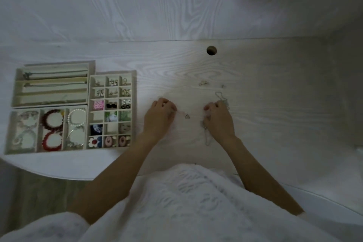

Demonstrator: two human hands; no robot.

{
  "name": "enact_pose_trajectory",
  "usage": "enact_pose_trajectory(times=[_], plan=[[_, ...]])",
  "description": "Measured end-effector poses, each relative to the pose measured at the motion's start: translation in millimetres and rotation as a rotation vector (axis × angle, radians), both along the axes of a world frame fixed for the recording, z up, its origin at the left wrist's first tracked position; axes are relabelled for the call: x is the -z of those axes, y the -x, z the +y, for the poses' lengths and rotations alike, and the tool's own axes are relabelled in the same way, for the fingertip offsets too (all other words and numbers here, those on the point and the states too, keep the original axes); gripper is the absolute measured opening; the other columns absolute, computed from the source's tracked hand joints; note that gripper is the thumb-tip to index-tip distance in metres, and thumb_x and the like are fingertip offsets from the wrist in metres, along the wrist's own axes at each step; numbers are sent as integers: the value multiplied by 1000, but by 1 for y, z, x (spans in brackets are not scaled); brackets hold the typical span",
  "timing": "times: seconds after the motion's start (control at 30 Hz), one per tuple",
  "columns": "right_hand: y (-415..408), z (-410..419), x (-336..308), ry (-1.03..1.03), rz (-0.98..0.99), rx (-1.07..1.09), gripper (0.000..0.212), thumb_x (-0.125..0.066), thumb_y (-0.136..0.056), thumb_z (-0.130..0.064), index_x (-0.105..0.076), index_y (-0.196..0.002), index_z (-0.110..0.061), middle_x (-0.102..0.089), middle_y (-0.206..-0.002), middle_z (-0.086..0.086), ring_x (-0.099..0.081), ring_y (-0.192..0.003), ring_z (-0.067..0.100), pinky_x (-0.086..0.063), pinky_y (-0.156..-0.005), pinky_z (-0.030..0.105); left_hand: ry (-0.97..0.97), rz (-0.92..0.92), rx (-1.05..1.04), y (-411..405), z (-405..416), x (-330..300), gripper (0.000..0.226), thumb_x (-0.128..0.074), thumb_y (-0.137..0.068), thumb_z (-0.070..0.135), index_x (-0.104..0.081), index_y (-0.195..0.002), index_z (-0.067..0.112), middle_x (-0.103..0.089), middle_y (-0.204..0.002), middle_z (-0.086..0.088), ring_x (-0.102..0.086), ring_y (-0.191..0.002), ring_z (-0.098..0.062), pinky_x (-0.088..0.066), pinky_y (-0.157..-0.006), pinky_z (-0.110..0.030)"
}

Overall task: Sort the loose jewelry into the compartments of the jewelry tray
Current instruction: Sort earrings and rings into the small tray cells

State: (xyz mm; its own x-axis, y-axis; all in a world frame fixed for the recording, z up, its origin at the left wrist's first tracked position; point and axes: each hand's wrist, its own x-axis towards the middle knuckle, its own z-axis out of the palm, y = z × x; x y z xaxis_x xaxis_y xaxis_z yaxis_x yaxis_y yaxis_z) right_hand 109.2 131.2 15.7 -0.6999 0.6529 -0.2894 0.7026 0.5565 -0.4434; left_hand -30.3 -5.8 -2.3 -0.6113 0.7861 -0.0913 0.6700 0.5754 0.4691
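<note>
The jewelry tray (113,73) sits at the left of the pale wood-grain desk (275,124) and consists of beige sections placed edge to edge. The upper-left section holds long slots with thin necklaces (56,72) laid lengthwise. The lower-left section holds three compartments: pale bracelets at the left, two red bead bracelets (52,129) in the middle, and a pearl bracelet (77,118) above a silver one at the right. The grid section on the right holds small earrings in its upper cells and coloured pieces lower down, including a flower-shaped piece (94,142) in the bottom-left cell. The left hand (159,116) and the right hand (219,119) rest on the desk well to the right of the tray, a short gap apart, fingers curled. The left hand pinches one end of a fine chain (181,113) bearing a small pendant (187,116) that lies on the desk between the hands. The right hand grips a tangle of silver chain (207,137) that trails out toward the person and loops out beyond the knuckles. Loose small pieces (203,83) lie farther back on the desk, near a round cable hole (211,50). The view is dim and blurred, so chain links and clasps cannot be resolved.
</note>
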Motion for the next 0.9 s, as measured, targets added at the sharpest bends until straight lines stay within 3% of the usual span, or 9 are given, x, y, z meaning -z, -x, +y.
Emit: enact_pose_trajectory(times=[0.13,0.23,0.37,0.47,0.6,0.67,0.8,0.9], plan=[[34,-8,-3,-28,101,-201,29,-67,-82,-23,-62,-108,-10,-53,-108,11,-48,-101,26,-42,-80,34,-18,31,-5,0,1,-2,8,-70,-81,11,-67,-89,11,-61,-94,-8,-55,-84,-28,-42,-58,-31],[51,-22,5,-29,117,-311,25,-70,-79,-22,-67,-101,-9,-58,-99,13,-51,-93,30,-47,-79,41,-36,65,49,4,-3,-3,8,-65,-83,15,-66,-88,9,-64,-84,-9,-58,-75,-30,-41,-59,-31],[53,-26,2,-11,250,-301,13,-64,-86,-20,-70,-96,-12,-61,-93,7,-51,-91,23,-40,-73,28,-49,-93,-16,6,-15,-16,13,-59,-92,21,-62,-101,13,-69,-90,-2,-62,-82,-19,-50,-69,-33],[51,-33,-9,90,307,-301,11,-62,-88,-21,-69,-95,-16,-64,-89,1,-56,-81,15,-40,-69,25,-147,-310,-121,6,-37,-28,15,-64,-89,17,-60,-104,16,-67,-86,5,-63,-79,-12,-51,-72,-28],[61,-62,-16,262,348,-270,9,-66,-84,-15,-67,-93,-15,-64,-80,-4,-56,-67,6,-44,-65,16,-305,-781,-393,10,-70,-39,14,-64,-87,3,-63,-96,13,-68,-86,-4,-68,-79,-13,-53,-73,-23],[75,-80,-15,383,344,-222,9,-67,-81,-8,-66,-90,-12,-63,-77,-5,-56,-66,3,-42,-63,10,-407,-916,-542,13,-90,-45,14,-63,-87,-1,-63,-96,9,-66,-86,-5,-68,-74,-8,-52,-69,-19],[107,-115,-16,604,272,-202,8,-69,-80,-5,-67,-87,-8,-68,-83,3,-61,-74,8,-47,-70,12,-497,-823,-733,30,-128,-45,14,-65,-86,2,-66,-91,15,-67,-86,2,-63,-76,1,-48,-69,-14],[130,-141,-13,554,275,-250,9,-71,-78,-6,-66,-85,-7,-70,-83,6,-62,-74,10,-46,-67,13,-459,-662,-777,46,-148,-37,14,-66,-86,7,-67,-88,21,-68,-86,8,-63,-75,2,-48,-67,-15]])
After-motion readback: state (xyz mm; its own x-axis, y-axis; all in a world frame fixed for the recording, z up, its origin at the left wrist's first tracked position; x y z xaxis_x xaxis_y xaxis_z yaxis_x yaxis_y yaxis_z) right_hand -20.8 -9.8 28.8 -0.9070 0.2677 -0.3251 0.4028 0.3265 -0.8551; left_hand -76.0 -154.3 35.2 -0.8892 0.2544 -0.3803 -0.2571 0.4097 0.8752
